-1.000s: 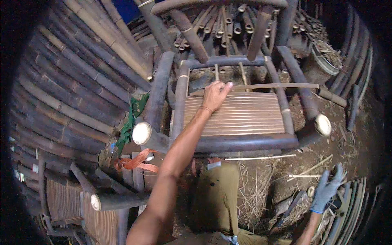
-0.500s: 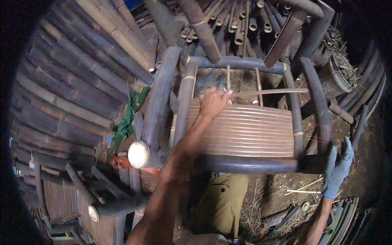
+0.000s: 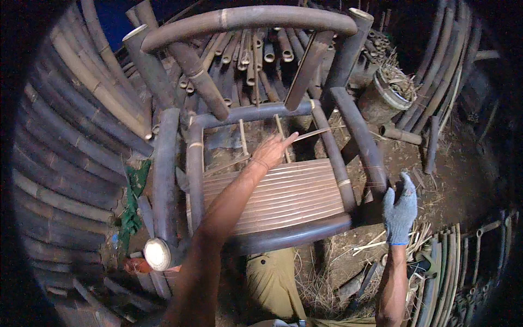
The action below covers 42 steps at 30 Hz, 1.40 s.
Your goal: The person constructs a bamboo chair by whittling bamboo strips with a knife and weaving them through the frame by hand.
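Observation:
A dark bamboo chair frame (image 3: pixel 283 237) stands before me, its seat partly covered with rows of thin bamboo slats (image 3: pixel 289 196). My left hand (image 3: pixel 268 151), bare, is closed on a loose bamboo slat (image 3: pixel 313 133) lying slantwise across the uncovered back part of the seat. Its index finger stretches along the slat toward the right rail. Two thin crossbars (image 3: pixel 243 136) run front to back under that part. My right hand (image 3: pixel 400 213), in a grey-blue knit glove, is raised beside the right armrest (image 3: pixel 359 139), fingers apart and holding nothing.
Bamboo poles (image 3: pixel 71 147) line the left side, and cut bamboo tubes (image 3: pixel 250 65) are stacked behind the chair. A bucket of shavings (image 3: pixel 392 92) stands at back right. Slender poles (image 3: pixel 444 272) lie at lower right. Green cloth (image 3: pixel 133 201) lies by the left leg.
The view has shifted, bringing the whole chair back into sight. My left hand has moved right to mid-seat, and the slat now reaches the left rail. My right hand stays open.

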Each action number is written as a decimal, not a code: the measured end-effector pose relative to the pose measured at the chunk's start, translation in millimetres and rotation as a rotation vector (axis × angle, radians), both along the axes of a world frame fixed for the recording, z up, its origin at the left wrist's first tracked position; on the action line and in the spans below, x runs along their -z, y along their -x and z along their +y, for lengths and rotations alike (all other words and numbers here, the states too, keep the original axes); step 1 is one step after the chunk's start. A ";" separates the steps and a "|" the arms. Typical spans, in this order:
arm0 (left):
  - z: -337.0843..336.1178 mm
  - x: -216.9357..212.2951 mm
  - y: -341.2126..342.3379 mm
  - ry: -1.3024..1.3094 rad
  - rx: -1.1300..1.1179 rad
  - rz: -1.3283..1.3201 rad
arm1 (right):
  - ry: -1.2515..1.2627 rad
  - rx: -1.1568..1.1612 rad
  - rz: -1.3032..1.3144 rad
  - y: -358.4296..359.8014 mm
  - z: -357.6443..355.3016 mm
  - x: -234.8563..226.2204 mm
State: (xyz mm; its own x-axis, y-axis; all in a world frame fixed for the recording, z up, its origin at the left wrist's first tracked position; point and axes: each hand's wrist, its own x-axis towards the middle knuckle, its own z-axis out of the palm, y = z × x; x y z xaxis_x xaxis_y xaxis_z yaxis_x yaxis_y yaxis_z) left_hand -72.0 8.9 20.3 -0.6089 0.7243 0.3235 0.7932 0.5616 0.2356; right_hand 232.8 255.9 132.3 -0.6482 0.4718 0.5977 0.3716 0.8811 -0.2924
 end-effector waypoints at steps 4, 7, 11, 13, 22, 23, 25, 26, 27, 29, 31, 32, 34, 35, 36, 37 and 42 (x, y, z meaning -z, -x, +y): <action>6.2 -8.4 28.7 0.176 -0.066 -0.113 | 0.032 0.032 -0.038 -2.0 -2.1 -5.1; 14.7 -7.6 48.5 0.232 -0.229 -0.147 | -0.032 0.009 -0.006 -0.4 2.8 1.8; 20.3 -2.8 47.6 0.280 -0.218 -0.206 | -0.016 0.026 -0.018 -0.2 0.6 1.7; 21.0 -5.2 47.4 0.285 -0.163 -0.211 | -0.024 0.036 -0.014 -0.6 0.4 -0.5; 22.5 2.6 50.3 0.246 -0.083 -0.275 | -0.042 0.035 -0.026 -0.7 0.5 0.8; 17.2 6.0 52.0 0.238 -0.084 -0.270 | -0.036 0.024 -0.022 1.3 -1.2 3.3; 8.6 17.4 45.4 0.115 -0.130 -0.288 | -0.004 0.031 -0.035 5.5 -5.9 5.5; 16.0 18.3 42.1 0.037 -0.139 -0.288 | -0.004 0.043 -0.032 2.4 -4.0 1.1; 23.3 17.6 40.8 -0.042 -0.149 -0.288 | -0.003 0.054 -0.028 1.0 -2.0 -3.2; 24.3 10.4 38.7 -0.005 -0.189 -0.409 | -0.074 0.038 -0.043 0.0 0.7 -0.9; 25.7 7.1 44.7 -0.050 -0.166 -0.468 | -0.120 0.009 -0.048 -1.8 5.8 3.0; 26.0 3.7 44.6 -0.017 -0.216 -0.516 | -0.123 0.005 -0.030 -0.5 5.0 4.8; 21.3 3.8 45.2 0.046 -0.188 -0.496 | -0.100 0.010 -0.030 2.3 0.2 2.8; 18.8 7.5 43.3 0.084 -0.175 -0.489 | -0.099 0.007 -0.032 3.7 -0.9 2.0; 16.9 16.5 31.4 0.042 -0.114 -0.402 | -0.093 0.001 -0.022 4.2 -0.5 -0.5; 15.6 19.7 17.2 0.029 -0.088 -0.369 | -0.079 -0.001 -0.016 3.7 -1.2 -0.6; 12.3 6.1 -35.0 -0.009 -0.189 -0.214 | -0.006 0.010 -0.019 -0.9 0.6 -0.7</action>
